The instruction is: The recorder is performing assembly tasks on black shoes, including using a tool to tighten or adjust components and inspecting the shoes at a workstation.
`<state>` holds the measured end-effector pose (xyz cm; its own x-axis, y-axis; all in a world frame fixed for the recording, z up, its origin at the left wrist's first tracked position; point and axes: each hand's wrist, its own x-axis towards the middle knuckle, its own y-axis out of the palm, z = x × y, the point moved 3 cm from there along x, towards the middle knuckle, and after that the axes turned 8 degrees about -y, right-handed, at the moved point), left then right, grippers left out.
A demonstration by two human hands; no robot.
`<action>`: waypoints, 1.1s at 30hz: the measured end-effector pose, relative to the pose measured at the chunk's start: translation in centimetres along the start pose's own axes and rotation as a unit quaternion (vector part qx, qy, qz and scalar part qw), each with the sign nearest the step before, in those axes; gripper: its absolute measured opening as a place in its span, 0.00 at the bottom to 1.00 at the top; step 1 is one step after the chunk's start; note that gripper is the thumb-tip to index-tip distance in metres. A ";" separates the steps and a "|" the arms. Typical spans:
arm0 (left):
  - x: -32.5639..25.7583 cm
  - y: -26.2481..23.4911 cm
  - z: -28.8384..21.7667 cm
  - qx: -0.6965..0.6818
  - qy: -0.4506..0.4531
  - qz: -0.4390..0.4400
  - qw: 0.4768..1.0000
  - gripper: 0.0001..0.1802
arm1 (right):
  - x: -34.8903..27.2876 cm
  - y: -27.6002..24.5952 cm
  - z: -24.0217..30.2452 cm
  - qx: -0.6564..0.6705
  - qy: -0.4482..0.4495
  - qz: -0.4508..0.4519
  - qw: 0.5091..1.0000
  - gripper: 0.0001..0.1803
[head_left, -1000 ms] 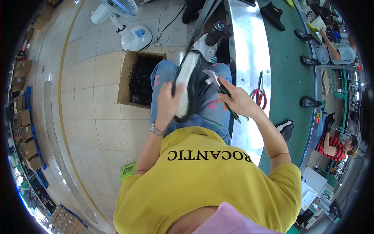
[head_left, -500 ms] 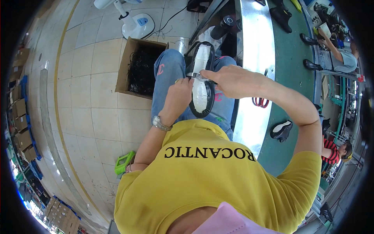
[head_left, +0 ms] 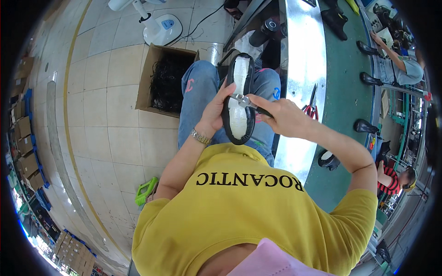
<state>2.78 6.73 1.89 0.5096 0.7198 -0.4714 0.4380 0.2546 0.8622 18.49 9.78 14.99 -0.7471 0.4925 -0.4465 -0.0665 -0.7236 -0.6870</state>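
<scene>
A black shoe (head_left: 238,120) lies upturned over my lap, with its whitish underside facing up and a black rim around it. My left hand (head_left: 215,109) grips its left edge near the middle, thumb resting on the underside. From the right, my right hand (head_left: 286,117) is closed around the dark handle of a hand tool with a shiny metal head (head_left: 241,99). That metal head rests on or just over the middle of the underside; its exact kind is hard to make out.
Left of my knees stands a cardboard box (head_left: 143,94) of tangled black strands. Red-handled scissors (head_left: 313,108) lie on the metal bench edge (head_left: 301,50) at right. Beyond it, a green belt (head_left: 345,78) carries black shoes. A person (head_left: 403,69) sits across. A green plastic basket (head_left: 147,191) is at lower left.
My right hand has shifted down and right, and the tool's head has turned on the underside. My left hand has gone from a closed fist to gripping the shoe's edge.
</scene>
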 end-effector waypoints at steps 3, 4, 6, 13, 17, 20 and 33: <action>-0.4 0.8 -0.6 0.038 0.024 -0.012 0.999 0.28 | 1.3 -4.7 2.2 -0.095 -0.042 0.051 0.993 0.31; -0.5 1.0 -0.8 0.039 0.019 -0.011 0.999 0.30 | 1.4 -5.9 3.0 -0.108 -0.103 -0.009 0.989 0.32; -0.8 1.2 -1.0 0.040 0.010 -0.010 0.999 0.32 | 3.2 -7.0 3.6 -0.087 -0.218 -0.155 0.960 0.34; -0.7 1.0 -1.8 0.094 0.033 -0.024 0.995 0.40 | 6.5 -7.2 -0.2 -0.313 -0.143 -0.041 0.938 0.35; -0.8 0.6 -1.2 0.103 0.011 -0.014 0.994 0.42 | 5.1 -4.7 -0.4 -0.177 -0.189 -0.144 0.955 0.33; -0.9 0.5 -1.4 0.104 0.004 -0.032 0.994 0.42 | 6.3 -3.9 -2.2 -0.262 -0.073 0.014 0.962 0.34; -2.1 -0.7 -1.4 0.168 -0.047 -0.027 0.984 0.41 | 4.4 -4.2 2.2 -0.225 -0.192 -0.060 0.953 0.37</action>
<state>0.38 5.89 2.53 0.5381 0.6445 -0.5432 0.6788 0.0508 0.7326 14.05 13.88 17.17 -0.9449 0.2828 -0.1647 0.0585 -0.3491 -0.9352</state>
